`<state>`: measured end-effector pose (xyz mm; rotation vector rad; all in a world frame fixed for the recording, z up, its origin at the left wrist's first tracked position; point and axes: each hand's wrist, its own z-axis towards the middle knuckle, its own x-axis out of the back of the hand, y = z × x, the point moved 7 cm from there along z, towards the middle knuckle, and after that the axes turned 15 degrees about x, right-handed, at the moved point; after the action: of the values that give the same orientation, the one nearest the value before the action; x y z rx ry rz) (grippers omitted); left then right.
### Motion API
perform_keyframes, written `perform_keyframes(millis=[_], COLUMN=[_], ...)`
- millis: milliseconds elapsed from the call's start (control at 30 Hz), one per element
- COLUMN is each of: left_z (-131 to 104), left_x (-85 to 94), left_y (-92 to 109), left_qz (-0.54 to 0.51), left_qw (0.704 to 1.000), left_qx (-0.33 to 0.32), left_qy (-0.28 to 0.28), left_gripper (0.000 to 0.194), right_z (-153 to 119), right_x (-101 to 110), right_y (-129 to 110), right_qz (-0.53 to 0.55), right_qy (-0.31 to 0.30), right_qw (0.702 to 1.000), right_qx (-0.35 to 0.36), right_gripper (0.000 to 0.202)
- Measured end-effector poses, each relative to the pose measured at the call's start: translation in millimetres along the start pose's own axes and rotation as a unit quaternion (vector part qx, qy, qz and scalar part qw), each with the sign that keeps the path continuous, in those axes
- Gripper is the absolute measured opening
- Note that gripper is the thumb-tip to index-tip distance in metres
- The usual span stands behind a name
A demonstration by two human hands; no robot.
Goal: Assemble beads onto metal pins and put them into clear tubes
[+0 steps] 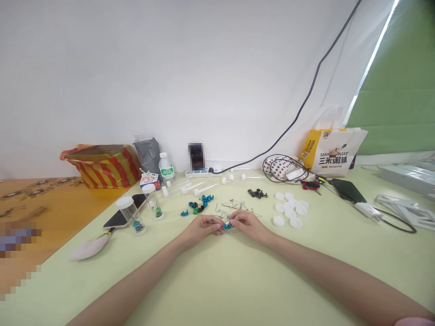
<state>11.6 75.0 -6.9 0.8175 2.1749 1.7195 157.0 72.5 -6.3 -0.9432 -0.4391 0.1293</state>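
Note:
A small shiny blue part (227, 225) with a silvery bit on top is pinched between my two hands, just above the table. My left hand (203, 230) closes on it from the left, and a thin metal tip shows between its fingers. From the right, my right hand (250, 225) presses thumb and fingertips against the same part. Thin metal rods and wires (226, 210) lie just beyond my fingers. Blue, black and green small parts (200, 206) are gathered to the left, a pile of black parts (257, 194) to the right.
White round caps (290, 213) lie at the right. Two capped clear tubes (131, 215) stand at the left near a phone (118, 217); more tubes lie behind. A striped bag (102, 167), a bottle (166, 167), a power strip (202, 173) and a paper bag (336, 154) line the wall.

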Motion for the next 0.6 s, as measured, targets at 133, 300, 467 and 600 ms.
perform_keyframes(millis=[133,300,467,600], left_z=[0.1,-2.9,-4.2,-1.7], left_x=[0.8,0.0,-1.8,0.2], left_y=[-1.6,3.9,6.5,2.1], left_qz=[0.039,0.072,0.048,0.02], left_qw=[0.999,0.997,0.999,1.0], left_qx=[0.011,0.003,0.004,0.004], left_qy=[0.013,0.029,0.021,0.016], left_gripper=[0.03,0.029,0.03,0.03], right_z=[-0.1,-0.7,-0.8,-0.9], right_x=[0.3,0.8,1.0,-0.2], right_y=[-2.0,-2.8,-2.7,-0.8], right_qz=[-0.004,-0.001,-0.002,0.009], right_qy=[0.001,-0.001,-0.002,0.003], right_qw=[1.0,1.0,1.0,1.0], right_qx=[-0.006,-0.005,-0.009,-0.014], right_gripper=[0.032,0.031,0.031,0.03])
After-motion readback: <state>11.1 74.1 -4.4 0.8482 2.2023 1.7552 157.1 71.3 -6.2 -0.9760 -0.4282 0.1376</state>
